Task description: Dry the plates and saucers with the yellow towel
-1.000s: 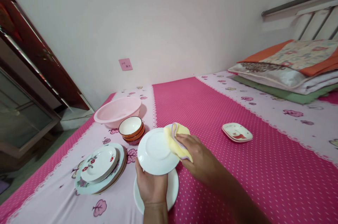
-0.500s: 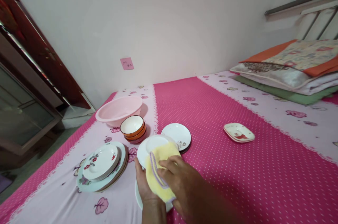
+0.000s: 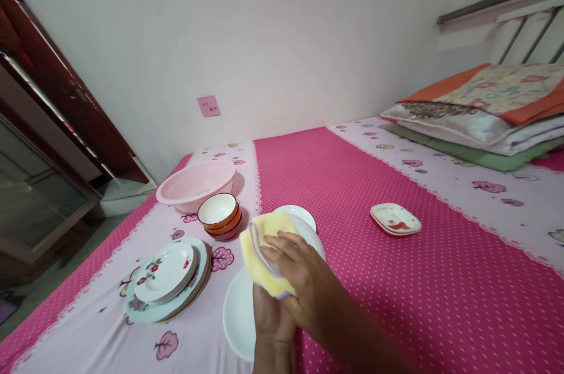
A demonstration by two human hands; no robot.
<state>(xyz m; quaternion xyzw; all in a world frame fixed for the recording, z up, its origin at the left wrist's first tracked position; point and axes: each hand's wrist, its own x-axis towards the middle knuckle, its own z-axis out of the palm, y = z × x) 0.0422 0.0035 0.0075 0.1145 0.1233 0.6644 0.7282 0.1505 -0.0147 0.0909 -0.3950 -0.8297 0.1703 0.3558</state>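
Note:
My left hand [image 3: 274, 318] holds a white plate [image 3: 311, 234] from below, its fingers mostly hidden behind the cloth and plate. Over that plate lies a yellow cloth [image 3: 267, 253] with a purple stitched edge. My right hand [image 3: 302, 274] presses the cloth against the plate, fingers bent over it. Below them another white plate [image 3: 239, 315] rests on the bedspread, partly covered by my left wrist. Just behind the held plate sits a white plate with a dark rim [image 3: 299, 210], partly hidden.
To the left are stacked flowered plates [image 3: 165, 271], orange bowls [image 3: 219, 214] and a pink basin [image 3: 197, 181]. Small square dishes [image 3: 395, 218] lie to the right on the pink dotted bedspread [image 3: 352, 186]. Folded bedding and pillows [image 3: 480, 110] are piled at the far right.
The held plate has turned and shifted right, beneath the cloth. My left hand has moved right with it, uncovering more of the plate below. The cloth and my right hand have moved slightly up.

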